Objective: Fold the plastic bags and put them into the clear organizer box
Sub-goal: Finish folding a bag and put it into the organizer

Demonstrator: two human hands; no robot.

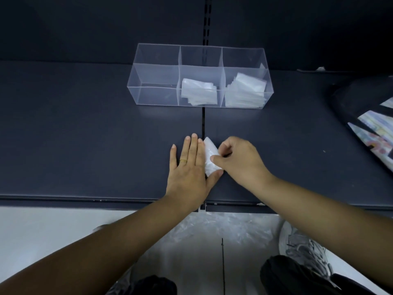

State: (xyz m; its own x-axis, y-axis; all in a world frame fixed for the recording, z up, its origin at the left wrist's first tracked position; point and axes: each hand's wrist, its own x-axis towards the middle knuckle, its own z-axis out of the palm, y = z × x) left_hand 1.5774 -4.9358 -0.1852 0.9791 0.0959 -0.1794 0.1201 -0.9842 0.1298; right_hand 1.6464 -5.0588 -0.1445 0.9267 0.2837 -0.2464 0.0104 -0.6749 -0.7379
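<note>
- Folding is the step in hand: a small plastic bag, already a narrow packet, lies on the dark shelf between the two hands, near the front edge.
- Left hand lies flat with straight fingers, its thumb side against the packet's left edge.
- Right hand has curled fingers that pinch the packet's right side.
- To do it well, I would use the flat hand as a stop, turn the pinched edge over squarely and press the crease out before lifting, since slick film probably springs open.
- The clear organizer box stands farther back. Its left compartment looks empty, while the middle stack is lower than the right stack, so the middle or left seems the sensible target.
</note>
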